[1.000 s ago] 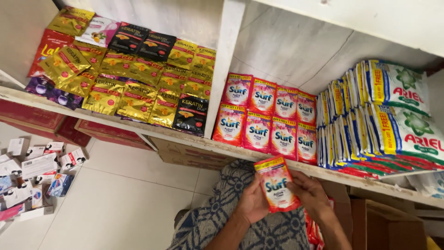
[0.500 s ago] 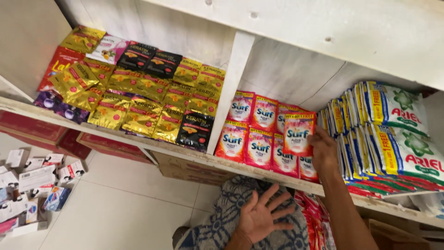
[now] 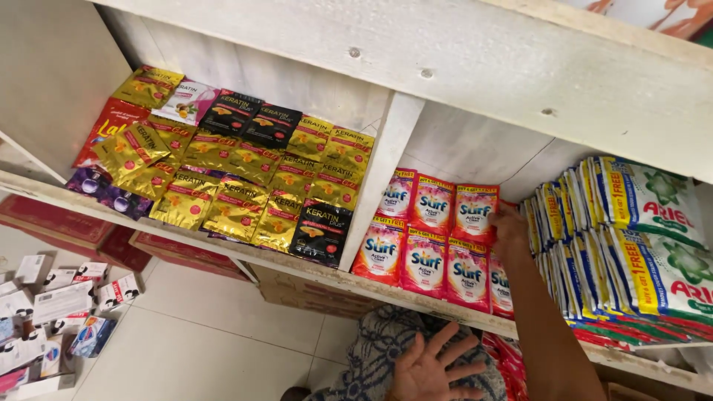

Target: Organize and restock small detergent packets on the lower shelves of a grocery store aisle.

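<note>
My right hand [image 3: 509, 227] reaches into the middle compartment of a white wooden shelf [image 3: 386, 167]. Its fingers grip the right edge of a pink and orange detergent sachet [image 3: 474, 212] standing in the back row. Two more like it stand to its left, and a front row of the same sachets [image 3: 427, 263] leans below. My left hand [image 3: 432, 367] rests low in the view, palm down with fingers spread, on a grey patterned cloth [image 3: 371, 349]. It holds nothing.
The left compartment holds several gold sachets [image 3: 223, 200] and black sachets [image 3: 321, 234]. Green and white detergent packs [image 3: 646, 245] fill the right. Small cartons [image 3: 59, 304] lie on the tiled floor at the left, and red boxes [image 3: 59, 223] sit under the shelf.
The sachet went from in front of my chest up into the back row of the shelf with my right hand. My left hand let go and dropped onto the cloth.
</note>
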